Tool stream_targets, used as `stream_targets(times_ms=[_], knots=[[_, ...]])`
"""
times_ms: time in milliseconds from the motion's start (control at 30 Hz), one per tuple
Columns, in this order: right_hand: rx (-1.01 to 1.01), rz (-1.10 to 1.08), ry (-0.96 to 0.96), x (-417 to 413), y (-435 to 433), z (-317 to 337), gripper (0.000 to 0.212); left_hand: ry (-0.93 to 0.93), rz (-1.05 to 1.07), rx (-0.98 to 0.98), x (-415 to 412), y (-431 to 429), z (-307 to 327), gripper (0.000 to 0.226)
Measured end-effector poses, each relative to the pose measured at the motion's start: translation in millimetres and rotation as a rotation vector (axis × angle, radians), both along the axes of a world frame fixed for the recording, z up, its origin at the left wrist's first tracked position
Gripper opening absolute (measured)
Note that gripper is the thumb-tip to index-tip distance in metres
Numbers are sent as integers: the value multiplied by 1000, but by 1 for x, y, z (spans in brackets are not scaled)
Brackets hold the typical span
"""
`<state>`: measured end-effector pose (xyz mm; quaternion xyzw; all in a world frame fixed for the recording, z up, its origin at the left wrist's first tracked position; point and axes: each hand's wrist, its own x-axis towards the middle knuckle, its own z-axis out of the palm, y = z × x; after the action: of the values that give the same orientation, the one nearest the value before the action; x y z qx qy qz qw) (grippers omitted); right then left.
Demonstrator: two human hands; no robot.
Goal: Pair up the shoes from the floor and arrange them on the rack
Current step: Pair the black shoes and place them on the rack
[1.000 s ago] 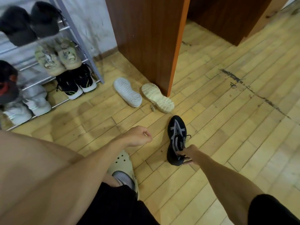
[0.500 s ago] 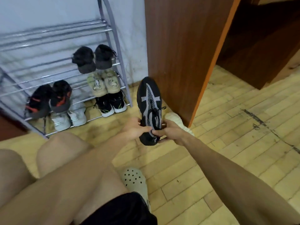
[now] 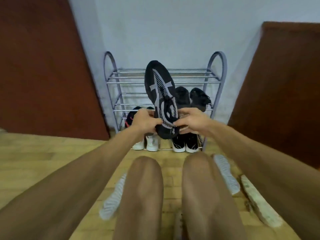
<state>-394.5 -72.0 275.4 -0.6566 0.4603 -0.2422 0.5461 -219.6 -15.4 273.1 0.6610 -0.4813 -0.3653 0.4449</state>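
We see a person crouched before a shoe rack (image 3: 224, 71), knees in the foreground and both arms stretched forward.

What could go wrong, as we judge it:
- On the floor (image 3: 34, 161) by the left knee lies an upturned pale grey shoe (image 3: 113, 200), which a shifting leg could kick away.
- The left hand (image 3: 146, 121) and the right hand (image 3: 194, 122) both curl round the heel end of a black shoe (image 3: 160, 94). It hangs in the air in front of the rack's middle shelves, toe up and leaning left. Held only at the heel, the long toe end could swing out of the pinch.
- Its loose lace (image 3: 167, 99) could snag on a rail.
- Pushed in carelessly, the shoe could knock the black pair (image 3: 190, 97) on the shelf behind it, or slip between the bars.
- We cannot tell where its mate is, so it may be shelved unpaired.
- Right of the knees lie another pale grey sole (image 3: 226, 174) and a tan sole (image 3: 259, 207), also within reach of a foot.

Materials and shapes:
- The floor is pale wooden strips.
- The held shoe is soft black knit with grey bands, a dotted mesh strip and a rounded toe.
- The rack is thin metal tubing with arched ends and open shelves of parallel bars.
- The upturned soles are ribbed, and the tan one looks scuffed.
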Motion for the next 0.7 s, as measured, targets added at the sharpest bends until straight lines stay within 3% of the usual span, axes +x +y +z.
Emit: stream_targets(times_ms=[100, 200, 467, 600, 700], knots=[[-15, 56, 61, 63, -2, -1, 41, 62, 66, 12, 46, 12, -3, 23], [-14, 100, 111, 119, -2, -20, 29, 143, 142, 42, 92, 21, -23, 18], [85, 162, 289, 235, -8, -112, 35, 348, 281, 221, 192, 37, -125, 28], [154, 197, 342, 278, 5, -163, 32, 333, 284, 357, 236, 57, -184, 40], [198, 230, 403, 305, 16, -200, 30, 177, 272, 499, 275, 76, -226, 56]])
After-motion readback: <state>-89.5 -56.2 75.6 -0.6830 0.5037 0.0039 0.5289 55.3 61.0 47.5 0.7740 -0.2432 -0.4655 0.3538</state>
